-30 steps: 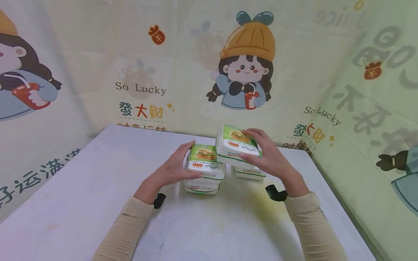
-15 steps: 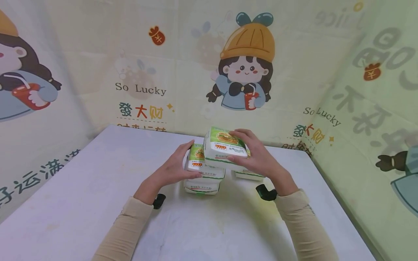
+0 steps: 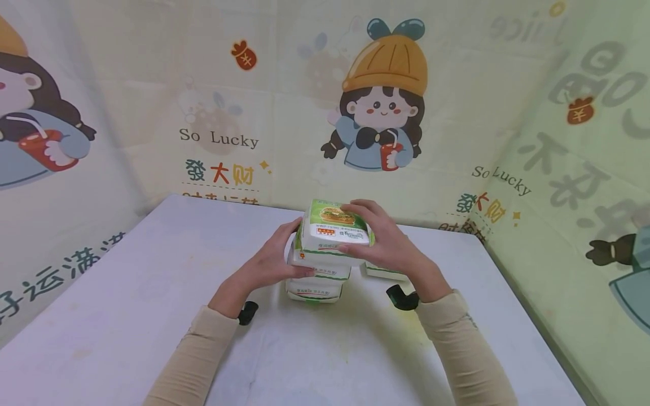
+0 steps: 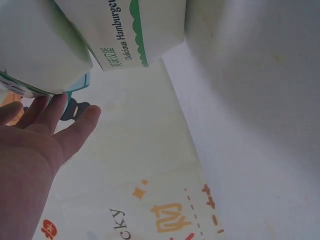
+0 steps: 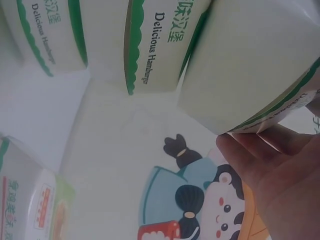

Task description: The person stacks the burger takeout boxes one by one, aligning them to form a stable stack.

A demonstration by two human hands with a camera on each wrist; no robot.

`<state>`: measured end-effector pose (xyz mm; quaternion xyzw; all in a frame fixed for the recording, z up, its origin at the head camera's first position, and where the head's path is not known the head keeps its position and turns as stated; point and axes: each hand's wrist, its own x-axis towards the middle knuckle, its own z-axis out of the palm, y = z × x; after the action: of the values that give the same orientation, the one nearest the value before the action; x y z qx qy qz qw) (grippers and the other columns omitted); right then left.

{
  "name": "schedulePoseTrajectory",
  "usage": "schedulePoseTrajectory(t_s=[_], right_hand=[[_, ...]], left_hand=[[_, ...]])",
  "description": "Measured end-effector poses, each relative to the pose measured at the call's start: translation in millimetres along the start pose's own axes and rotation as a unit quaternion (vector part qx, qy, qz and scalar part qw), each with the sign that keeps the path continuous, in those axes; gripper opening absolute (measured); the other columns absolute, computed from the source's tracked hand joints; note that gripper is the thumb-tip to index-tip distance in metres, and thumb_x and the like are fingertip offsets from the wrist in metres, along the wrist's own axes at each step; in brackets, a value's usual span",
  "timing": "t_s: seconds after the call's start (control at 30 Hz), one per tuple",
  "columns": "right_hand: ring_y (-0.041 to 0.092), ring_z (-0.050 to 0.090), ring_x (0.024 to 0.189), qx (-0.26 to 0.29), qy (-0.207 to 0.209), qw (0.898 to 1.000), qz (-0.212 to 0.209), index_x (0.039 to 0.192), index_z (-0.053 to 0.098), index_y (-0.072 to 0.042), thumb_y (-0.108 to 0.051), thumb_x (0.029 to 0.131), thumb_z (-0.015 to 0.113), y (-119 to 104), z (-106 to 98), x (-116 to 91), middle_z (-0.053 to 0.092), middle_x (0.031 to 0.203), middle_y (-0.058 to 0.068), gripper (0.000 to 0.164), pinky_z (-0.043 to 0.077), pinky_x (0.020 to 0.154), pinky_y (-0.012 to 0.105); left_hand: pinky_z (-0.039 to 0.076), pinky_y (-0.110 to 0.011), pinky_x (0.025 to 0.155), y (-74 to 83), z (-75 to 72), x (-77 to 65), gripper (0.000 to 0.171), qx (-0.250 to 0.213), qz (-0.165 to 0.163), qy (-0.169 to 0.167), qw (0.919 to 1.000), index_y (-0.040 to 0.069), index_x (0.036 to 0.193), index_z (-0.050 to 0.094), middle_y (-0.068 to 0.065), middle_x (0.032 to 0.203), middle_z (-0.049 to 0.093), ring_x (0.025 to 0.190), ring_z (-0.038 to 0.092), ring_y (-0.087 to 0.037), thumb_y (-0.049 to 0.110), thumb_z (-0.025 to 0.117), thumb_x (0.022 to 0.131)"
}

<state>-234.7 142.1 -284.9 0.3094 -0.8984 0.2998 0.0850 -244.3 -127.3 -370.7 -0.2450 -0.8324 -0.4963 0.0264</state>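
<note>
In the head view my right hand (image 3: 388, 239) pinches a white and green hamburger box (image 3: 332, 225) by its right side, slightly tilted. That box overlaps the top of a second hamburger box (image 3: 332, 273), which my left hand (image 3: 271, 256) grips from the left, thumb at the near side. Under it a third hamburger box (image 3: 313, 291) stands on the table. The right wrist view shows the raised box's plain underside (image 5: 250, 60), with fingertips (image 5: 235, 150) at its edge. In the left wrist view, fingers touch the trim of a white box (image 4: 40, 45) above another printed box (image 4: 125, 35).
Another hamburger box (image 3: 385, 273) stands on the white table (image 3: 304, 355) just right of the stack, partly behind my right hand. A cartoon-printed cloth (image 3: 294, 113) hangs behind and along both sides. Black wrist mounts (image 3: 402, 298) sit on both wrists.
My right hand has moved left with its box, from above the right-hand box to over the stack, covering most of the second box's top. My left hand has stayed in place.
</note>
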Motion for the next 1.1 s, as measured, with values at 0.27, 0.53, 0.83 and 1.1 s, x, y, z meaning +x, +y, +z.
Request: schedulePoseTrajectory(t_s=[0.27,0.53,0.83,1.1], right_hand=[[0.027,0.039,0.135,-0.009,0.002,1.0,0.01,0.145,0.045,-0.029,-0.049,0.081,0.077,-6.2,7.9,3.0,0.032,0.155,0.002,0.075,0.048,0.102,0.05],[0.024,0.037,0.134,-0.032,-0.001,0.999,0.021,0.149,0.037,-0.035,-0.057,0.081,0.072,-9.1,15.3,1.7,0.024,0.158,-0.001,0.08,0.051,0.096,0.045],[0.025,0.034,0.138,-0.017,0.005,1.0,0.004,0.149,0.034,-0.037,-0.052,0.081,0.074,-7.5,14.9,-0.8,0.02,0.161,0.0,0.08,0.048,0.101,0.051],[0.025,0.037,0.137,-0.017,0.006,1.0,-0.008,0.15,0.033,-0.036,-0.051,0.081,0.076,-6.4,14.4,-1.3,0.021,0.16,0.0,0.083,0.048,0.102,0.05]], left_hand=[[0.033,-0.06,0.113,-0.2,-0.9,-0.4,0.111,-0.002,0.0,-0.004,1.0,0.042,0.153,0.022,0.009,0.147,0.036,0.137,0.035,-0.018,0.047,0.091,0.066],[0.039,-0.057,0.11,-1.4,-2.3,-0.1,0.106,-0.018,0.021,-0.016,0.9995,0.04,0.151,0.025,0.009,0.142,0.04,0.134,0.038,-0.017,0.043,0.091,0.067],[0.034,-0.057,0.114,2.3,-3.5,0.0,0.108,-0.024,0.029,-0.014,0.9992,0.04,0.151,0.025,0.009,0.143,0.039,0.135,0.036,-0.017,0.041,0.092,0.066],[0.03,-0.06,0.115,8.1,-9.3,-2.3,0.113,-0.01,0.034,-0.003,0.9994,0.041,0.153,0.02,0.011,0.153,0.032,0.142,0.029,-0.016,0.042,0.092,0.065]])
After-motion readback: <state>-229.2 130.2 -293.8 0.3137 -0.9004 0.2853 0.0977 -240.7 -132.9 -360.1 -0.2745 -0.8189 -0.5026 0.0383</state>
